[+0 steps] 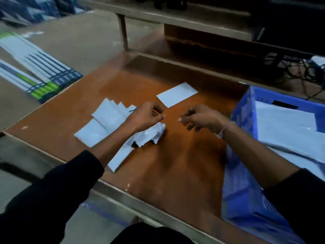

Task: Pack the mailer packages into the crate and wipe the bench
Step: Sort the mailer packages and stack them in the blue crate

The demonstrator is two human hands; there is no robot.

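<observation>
Several white mailer packages point(109, 117) lie fanned on the brown bench point(184, 164), left of centre. One flat mailer point(176, 94) lies apart further back. A crumpled white package point(153, 134) sits just under my left hand point(147, 115), which hovers over it with fingers curled in and nothing visible in its grasp. My right hand point(198, 118) hovers a short way to the right, fingers loosely curled, holding nothing I can see. The blue crate point(241, 173) stands at the bench's right side with white mailers point(284, 127) inside.
A raised shelf point(175, 16) on a post point(123, 30) runs along the back of the bench. Long white, green and dark boxes point(40, 73) lie on the floor to the left. Cables point(302, 71) tangle at the back right.
</observation>
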